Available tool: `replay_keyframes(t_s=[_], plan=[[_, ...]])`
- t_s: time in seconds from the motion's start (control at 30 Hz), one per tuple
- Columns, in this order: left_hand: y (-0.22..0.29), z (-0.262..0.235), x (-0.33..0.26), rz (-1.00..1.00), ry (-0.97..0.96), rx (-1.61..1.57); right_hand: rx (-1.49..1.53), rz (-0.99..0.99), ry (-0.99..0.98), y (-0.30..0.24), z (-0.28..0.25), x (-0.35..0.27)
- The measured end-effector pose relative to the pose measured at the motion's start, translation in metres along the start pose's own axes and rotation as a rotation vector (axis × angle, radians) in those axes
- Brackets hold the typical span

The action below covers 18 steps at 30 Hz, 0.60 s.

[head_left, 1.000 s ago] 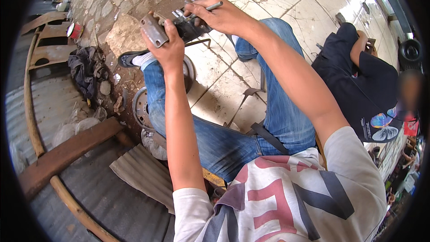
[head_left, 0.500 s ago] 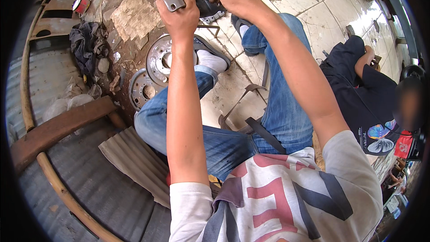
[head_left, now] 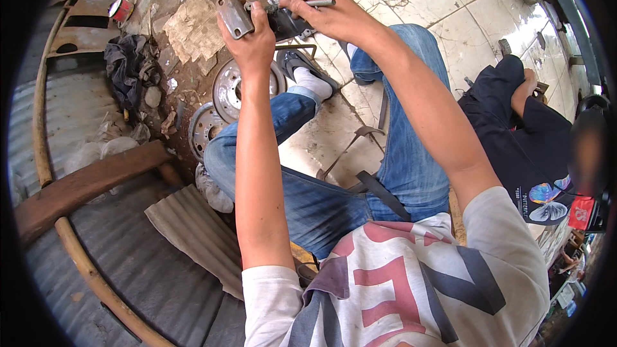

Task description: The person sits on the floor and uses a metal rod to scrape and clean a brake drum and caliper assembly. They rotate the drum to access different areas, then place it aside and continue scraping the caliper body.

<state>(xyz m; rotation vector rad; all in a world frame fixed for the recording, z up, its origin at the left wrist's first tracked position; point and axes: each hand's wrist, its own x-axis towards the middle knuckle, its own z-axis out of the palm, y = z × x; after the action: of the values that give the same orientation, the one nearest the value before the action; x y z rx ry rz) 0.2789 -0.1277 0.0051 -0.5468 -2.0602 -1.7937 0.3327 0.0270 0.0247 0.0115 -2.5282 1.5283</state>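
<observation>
At the far edge of the view my left hand (head_left: 253, 48) is closed round a flat brown-grey metal bracket (head_left: 232, 15) with holes in it, the thumb along its near side. Close by on the right, my right hand (head_left: 334, 18) has its fingers curled round a thin grey metal rod (head_left: 321, 3) that sticks out past the knuckles. Between both hands sits a dark metal assembly (head_left: 287, 24), partly covered by the fingers. Whether the rod touches it I cannot tell.
Two round metal discs (head_left: 226, 92) with holes lie left of my foot. Black cloth (head_left: 132, 64) and a red tin (head_left: 119, 9) are farther left. A dark strap (head_left: 382, 194) crosses my lap. Another person in dark clothes (head_left: 514, 135) sits at the right.
Both hands have shifted slightly left and a little toward me, with the bracket and the rod. More of the dark assembly's top shows between them.
</observation>
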Motion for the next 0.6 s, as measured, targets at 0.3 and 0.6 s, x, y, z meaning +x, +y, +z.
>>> replay_keyframes(t_s=[0.3,0.6], plan=[[0.001,0.007,-0.004,-0.004,0.005,-0.010,-0.041,0.023,-0.051,-0.006,-0.007,-0.002],[0.006,0.005,-0.002,0.058,-0.032,0.032,-0.052,0.108,-0.027,-0.012,-0.014,-0.010]])
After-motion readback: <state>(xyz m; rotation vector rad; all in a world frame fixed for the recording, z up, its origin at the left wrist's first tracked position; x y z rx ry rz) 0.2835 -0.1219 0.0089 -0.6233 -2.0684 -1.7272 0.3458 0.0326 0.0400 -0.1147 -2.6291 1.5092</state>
